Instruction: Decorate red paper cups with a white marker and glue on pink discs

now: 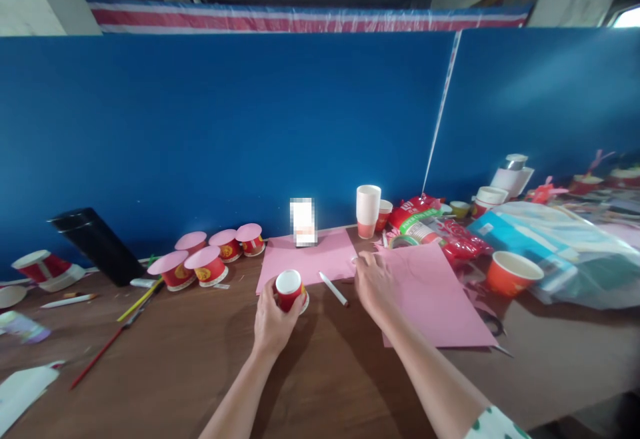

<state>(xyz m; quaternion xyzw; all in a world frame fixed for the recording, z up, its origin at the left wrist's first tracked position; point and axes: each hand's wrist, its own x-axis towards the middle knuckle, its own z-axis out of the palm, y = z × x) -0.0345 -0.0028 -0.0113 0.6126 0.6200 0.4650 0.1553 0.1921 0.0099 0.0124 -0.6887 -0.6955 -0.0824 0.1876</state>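
My left hand is wrapped round a red paper cup, which stands upside down with its white base up and its rim low over the table. The cup is just in front of a pink paper sheet. My right hand is at that sheet's right edge, beside a larger pink sheet. Its fingers are drawn together, and a small white bit shows at the tips; what it is cannot be made out. A white marker lies between my two hands.
Several upside-down red cups topped with pink discs stand at left, near a leaning black cylinder. Stacked paper cups, a red snack-like bag, an orange cup and a plastic-wrapped blue pack occupy the right. A blue partition rises behind.
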